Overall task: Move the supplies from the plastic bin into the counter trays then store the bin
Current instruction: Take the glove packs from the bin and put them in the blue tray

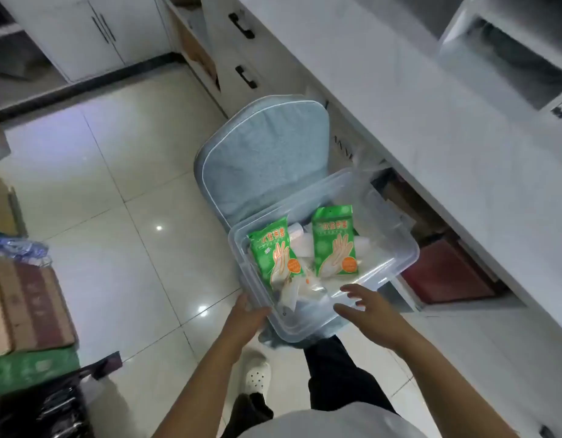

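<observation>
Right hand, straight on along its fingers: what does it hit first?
Probably the clear plastic bin: the right hand is open, fingers pointing up-left over its near wall, so that rim or the clear bags just inside come first. Depth is unclear from one view.

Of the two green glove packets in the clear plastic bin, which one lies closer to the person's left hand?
The green glove packet by the bin's left wall, just above the left hand; the other green packet sits farther right.
</observation>
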Demonstrator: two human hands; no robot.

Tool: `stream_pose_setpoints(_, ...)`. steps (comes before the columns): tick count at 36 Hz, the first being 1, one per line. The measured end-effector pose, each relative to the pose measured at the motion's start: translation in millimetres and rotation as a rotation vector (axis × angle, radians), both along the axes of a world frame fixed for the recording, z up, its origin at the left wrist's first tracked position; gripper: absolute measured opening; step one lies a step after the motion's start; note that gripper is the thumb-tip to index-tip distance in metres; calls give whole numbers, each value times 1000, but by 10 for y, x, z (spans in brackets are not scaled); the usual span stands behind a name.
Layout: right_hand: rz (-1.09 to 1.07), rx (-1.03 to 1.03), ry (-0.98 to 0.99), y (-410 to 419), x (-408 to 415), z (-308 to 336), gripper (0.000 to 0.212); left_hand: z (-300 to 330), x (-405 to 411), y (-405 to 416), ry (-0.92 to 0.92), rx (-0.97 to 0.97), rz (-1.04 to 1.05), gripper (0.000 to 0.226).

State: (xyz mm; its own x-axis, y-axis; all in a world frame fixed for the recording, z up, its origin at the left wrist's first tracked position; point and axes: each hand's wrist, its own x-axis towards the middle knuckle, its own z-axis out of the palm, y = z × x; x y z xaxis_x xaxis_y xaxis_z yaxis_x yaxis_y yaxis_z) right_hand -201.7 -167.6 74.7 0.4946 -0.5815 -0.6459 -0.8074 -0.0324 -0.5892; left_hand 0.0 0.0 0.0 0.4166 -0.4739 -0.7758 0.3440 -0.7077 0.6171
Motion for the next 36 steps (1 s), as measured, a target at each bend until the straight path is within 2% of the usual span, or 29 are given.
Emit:
stream_pose_setpoints(2,9,83,-2,-216,173,-144,48,-83,0,-143,-3,99,46,54)
stream_pose_setpoints(5,100,195,35,-548,465,-401,49,-189,-23,-294,39,177,171,70)
stream_pose_setpoints(7,139,221,50,-777,664,-616,48,-251,-34,-417,48,206,263,64)
stream_pose_setpoints(9,150,242,59,-991,852,-879,48,-321,-46,-551,41,214,332,49)
stream_pose_setpoints(11,124,294,75,-1181,1055,-1146,48,-418,-69,-661,31,224,402,45)
stream_pose_setpoints(17,-78,391,165,-1522,1630,-1976,43,-533,-172,-858,0,244,617,53)
stream_pose_setpoints(21,-86,372,234,-1575,1896,-2404,22,-552,-210,-869,9,269,651,62)
stream_pose_setpoints(27,-125,483,278,-1409,2081,-2662,17,-598,-188,-840,36,283,663,53)
stream_pose_setpoints(33,-219,474,240,-1341,2018,-2738,42,-571,-152,-827,65,305,683,57)
stream_pose_setpoints(36,-262,489,203,-1347,1950,-2671,43,-541,-121,-839,72,303,664,56)
